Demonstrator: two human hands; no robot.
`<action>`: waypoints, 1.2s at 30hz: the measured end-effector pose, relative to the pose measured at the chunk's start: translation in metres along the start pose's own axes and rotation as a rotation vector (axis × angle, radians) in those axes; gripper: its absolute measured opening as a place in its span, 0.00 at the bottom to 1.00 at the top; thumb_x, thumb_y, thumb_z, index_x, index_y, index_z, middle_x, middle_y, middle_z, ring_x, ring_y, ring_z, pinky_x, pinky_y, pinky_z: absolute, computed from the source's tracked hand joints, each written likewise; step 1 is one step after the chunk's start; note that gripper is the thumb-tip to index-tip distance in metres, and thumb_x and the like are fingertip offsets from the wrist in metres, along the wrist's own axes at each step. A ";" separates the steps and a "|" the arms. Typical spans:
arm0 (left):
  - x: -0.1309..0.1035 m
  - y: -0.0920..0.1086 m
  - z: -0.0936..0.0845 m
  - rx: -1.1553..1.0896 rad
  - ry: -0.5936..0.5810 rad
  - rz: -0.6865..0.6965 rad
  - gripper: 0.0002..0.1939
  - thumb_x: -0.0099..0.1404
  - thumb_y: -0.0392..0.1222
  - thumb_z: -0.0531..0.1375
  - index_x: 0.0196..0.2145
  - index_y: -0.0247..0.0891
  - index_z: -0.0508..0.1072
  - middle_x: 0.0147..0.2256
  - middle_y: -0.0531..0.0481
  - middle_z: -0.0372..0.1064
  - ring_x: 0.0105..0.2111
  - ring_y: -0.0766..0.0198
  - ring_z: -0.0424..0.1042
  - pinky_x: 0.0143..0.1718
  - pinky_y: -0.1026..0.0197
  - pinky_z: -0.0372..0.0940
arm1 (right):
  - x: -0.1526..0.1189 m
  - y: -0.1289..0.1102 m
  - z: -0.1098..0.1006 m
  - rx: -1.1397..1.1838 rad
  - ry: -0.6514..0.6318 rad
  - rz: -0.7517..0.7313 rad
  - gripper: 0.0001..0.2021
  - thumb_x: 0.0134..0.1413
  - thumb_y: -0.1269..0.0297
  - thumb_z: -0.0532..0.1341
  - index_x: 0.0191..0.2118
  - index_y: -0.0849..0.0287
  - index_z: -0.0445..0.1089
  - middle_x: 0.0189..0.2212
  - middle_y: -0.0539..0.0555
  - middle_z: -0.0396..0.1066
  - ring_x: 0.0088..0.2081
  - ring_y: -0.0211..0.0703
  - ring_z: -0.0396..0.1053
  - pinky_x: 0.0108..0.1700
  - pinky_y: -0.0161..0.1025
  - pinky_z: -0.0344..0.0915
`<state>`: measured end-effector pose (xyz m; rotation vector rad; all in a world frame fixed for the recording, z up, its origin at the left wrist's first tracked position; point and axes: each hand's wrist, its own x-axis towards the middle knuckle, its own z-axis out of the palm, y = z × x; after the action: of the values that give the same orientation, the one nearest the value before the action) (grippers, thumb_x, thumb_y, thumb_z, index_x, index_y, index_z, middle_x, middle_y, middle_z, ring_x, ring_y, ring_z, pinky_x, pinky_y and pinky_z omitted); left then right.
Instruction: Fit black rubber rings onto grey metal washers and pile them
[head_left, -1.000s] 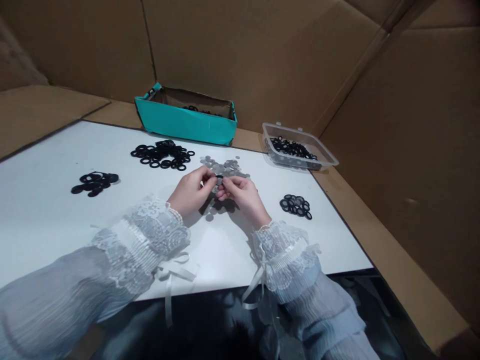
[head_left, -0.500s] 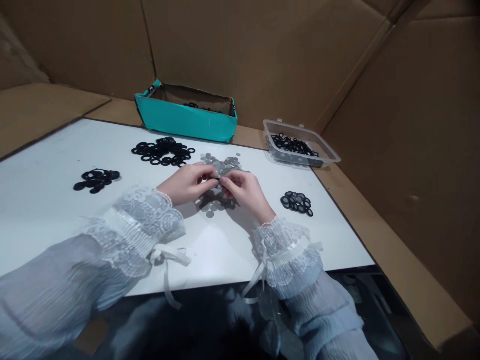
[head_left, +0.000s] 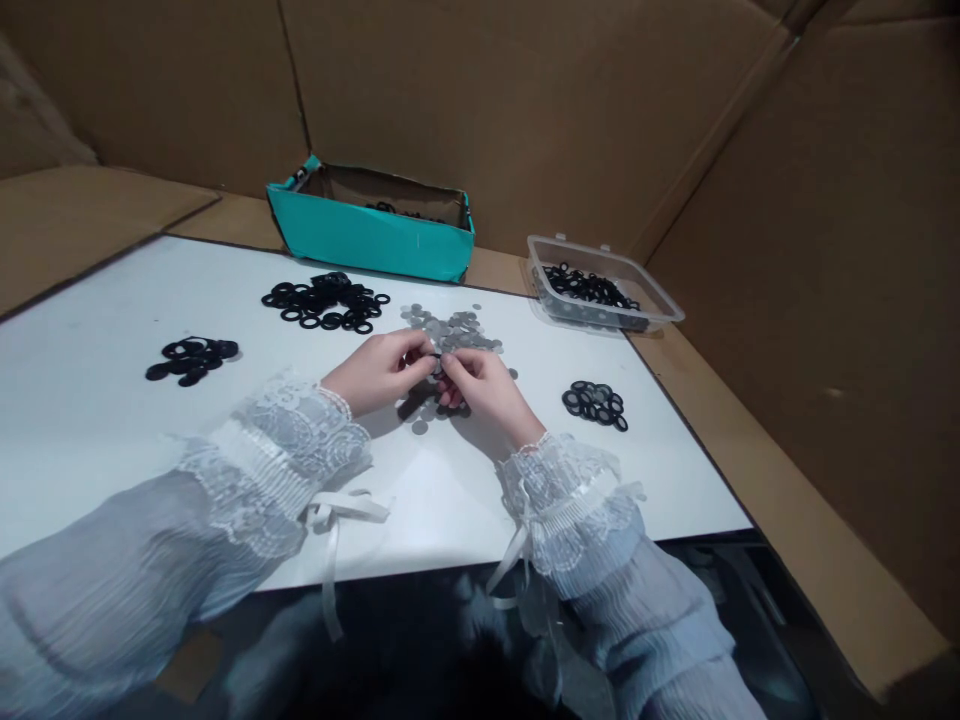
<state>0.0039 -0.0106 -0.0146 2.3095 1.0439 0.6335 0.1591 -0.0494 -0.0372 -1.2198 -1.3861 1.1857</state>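
Beyond left fingers [head_left: 417, 371], right fingers [head_left: 459, 372], pinching ring [head_left: 437, 356]: teal box [head_left: 367, 237], clear tub [head_left: 664, 305], black rings [head_left: 592, 288] inside.

This looks like a small workshop station, boxed in by tall brown cardboard walls [head_left: 480, 110] with visible seams. A plain white surface [head_left: 90, 430] carries separate piles of black rings [head_left: 337, 285] and grey discs [head_left: 459, 328], with an open teal box [head_left: 367, 242] and a clear plastic tub [head_left: 577, 316] of small parts along its far edge. Whether a home or factory surrounds it cannot be told.
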 end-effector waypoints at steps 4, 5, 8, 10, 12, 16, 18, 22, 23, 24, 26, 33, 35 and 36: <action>0.000 0.003 -0.004 0.054 -0.071 0.037 0.14 0.58 0.50 0.50 0.27 0.37 0.67 0.25 0.51 0.65 0.27 0.62 0.65 0.30 0.62 0.58 | -0.001 0.003 -0.003 -0.161 -0.031 -0.102 0.12 0.60 0.69 0.54 0.24 0.60 0.61 0.17 0.45 0.61 0.19 0.32 0.62 0.22 0.30 0.56; 0.000 0.003 -0.005 0.039 -0.084 0.036 0.14 0.58 0.50 0.50 0.28 0.37 0.68 0.26 0.50 0.66 0.27 0.62 0.65 0.30 0.62 0.59 | -0.001 0.004 -0.004 -0.182 -0.032 -0.122 0.12 0.60 0.69 0.54 0.25 0.60 0.61 0.17 0.45 0.61 0.20 0.32 0.61 0.23 0.30 0.56; 0.000 0.005 -0.007 -0.023 -0.108 0.008 0.13 0.57 0.49 0.52 0.28 0.37 0.68 0.25 0.51 0.67 0.26 0.63 0.65 0.29 0.63 0.59 | -0.001 0.006 -0.005 -0.214 -0.057 -0.168 0.11 0.60 0.67 0.53 0.26 0.59 0.59 0.18 0.45 0.60 0.21 0.33 0.60 0.24 0.32 0.54; -0.001 0.005 -0.009 -0.078 -0.150 -0.029 0.12 0.56 0.48 0.52 0.26 0.37 0.67 0.23 0.52 0.67 0.24 0.64 0.65 0.27 0.64 0.59 | -0.001 0.006 -0.005 -0.202 -0.098 -0.212 0.12 0.61 0.64 0.53 0.26 0.58 0.59 0.19 0.45 0.60 0.22 0.34 0.59 0.25 0.32 0.54; 0.000 0.006 -0.012 -0.154 -0.204 -0.066 0.11 0.55 0.48 0.53 0.24 0.37 0.67 0.21 0.53 0.66 0.23 0.65 0.65 0.25 0.64 0.58 | -0.003 0.005 -0.005 -0.147 -0.146 -0.245 0.13 0.61 0.60 0.54 0.26 0.58 0.59 0.19 0.46 0.59 0.22 0.34 0.58 0.25 0.33 0.54; 0.001 0.004 -0.019 -0.278 -0.162 -0.034 0.11 0.52 0.48 0.56 0.22 0.37 0.67 0.19 0.54 0.63 0.22 0.67 0.62 0.24 0.65 0.56 | -0.006 0.001 -0.006 0.019 -0.173 -0.260 0.18 0.56 0.48 0.58 0.27 0.58 0.62 0.19 0.46 0.59 0.21 0.33 0.57 0.24 0.33 0.55; 0.001 0.003 -0.020 -0.310 -0.098 -0.004 0.11 0.52 0.48 0.57 0.23 0.37 0.67 0.19 0.54 0.61 0.22 0.68 0.61 0.24 0.65 0.55 | -0.006 0.000 -0.006 0.066 -0.152 -0.269 0.20 0.53 0.44 0.59 0.28 0.58 0.63 0.19 0.46 0.61 0.21 0.34 0.58 0.24 0.33 0.56; 0.000 0.003 -0.015 -0.337 -0.029 -0.002 0.11 0.54 0.48 0.56 0.23 0.37 0.65 0.19 0.55 0.59 0.22 0.68 0.59 0.24 0.65 0.54 | -0.007 0.001 -0.002 0.075 -0.119 -0.262 0.22 0.51 0.41 0.59 0.28 0.57 0.62 0.19 0.46 0.60 0.21 0.34 0.59 0.24 0.33 0.56; 0.000 0.004 -0.013 -0.349 -0.015 -0.009 0.11 0.54 0.48 0.56 0.23 0.37 0.65 0.19 0.55 0.58 0.22 0.68 0.59 0.24 0.65 0.54 | -0.008 0.002 0.000 0.077 -0.105 -0.256 0.22 0.52 0.41 0.59 0.29 0.57 0.61 0.20 0.46 0.60 0.22 0.34 0.59 0.24 0.33 0.57; 0.000 0.004 -0.012 -0.362 0.002 -0.017 0.11 0.54 0.48 0.56 0.23 0.37 0.64 0.20 0.55 0.58 0.22 0.68 0.59 0.24 0.65 0.54 | -0.008 0.002 0.002 0.087 -0.087 -0.250 0.21 0.53 0.42 0.58 0.29 0.57 0.61 0.20 0.46 0.60 0.22 0.35 0.59 0.24 0.33 0.57; 0.000 0.004 -0.009 -0.380 0.024 -0.036 0.11 0.54 0.48 0.55 0.23 0.37 0.64 0.20 0.55 0.58 0.22 0.69 0.59 0.24 0.65 0.55 | -0.009 0.002 0.006 0.117 -0.052 -0.242 0.19 0.56 0.44 0.57 0.29 0.57 0.60 0.21 0.46 0.59 0.23 0.34 0.59 0.25 0.33 0.57; 0.001 0.007 -0.011 -0.274 -0.124 -0.035 0.11 0.54 0.48 0.56 0.27 0.36 0.68 0.24 0.53 0.65 0.24 0.66 0.62 0.26 0.64 0.58 | -0.008 0.001 0.002 0.046 -0.045 -0.240 0.18 0.57 0.51 0.57 0.24 0.57 0.58 0.18 0.45 0.55 0.21 0.34 0.53 0.23 0.33 0.51; 0.001 0.008 -0.011 -0.254 -0.113 -0.037 0.12 0.54 0.48 0.56 0.28 0.36 0.69 0.24 0.53 0.65 0.25 0.66 0.62 0.27 0.64 0.58 | -0.006 0.002 -0.001 0.033 -0.043 -0.217 0.18 0.57 0.50 0.57 0.24 0.57 0.57 0.17 0.45 0.54 0.20 0.33 0.53 0.22 0.33 0.50; 0.001 0.007 -0.011 -0.251 -0.101 -0.049 0.12 0.53 0.48 0.56 0.27 0.36 0.69 0.24 0.53 0.65 0.25 0.66 0.62 0.27 0.64 0.58 | -0.005 0.002 -0.002 0.030 -0.037 -0.201 0.18 0.57 0.50 0.57 0.24 0.57 0.58 0.17 0.45 0.55 0.20 0.33 0.54 0.22 0.33 0.51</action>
<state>0.0014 -0.0113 -0.0012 2.0700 0.9155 0.5859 0.1618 -0.0539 -0.0396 -1.0159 -1.4760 1.0893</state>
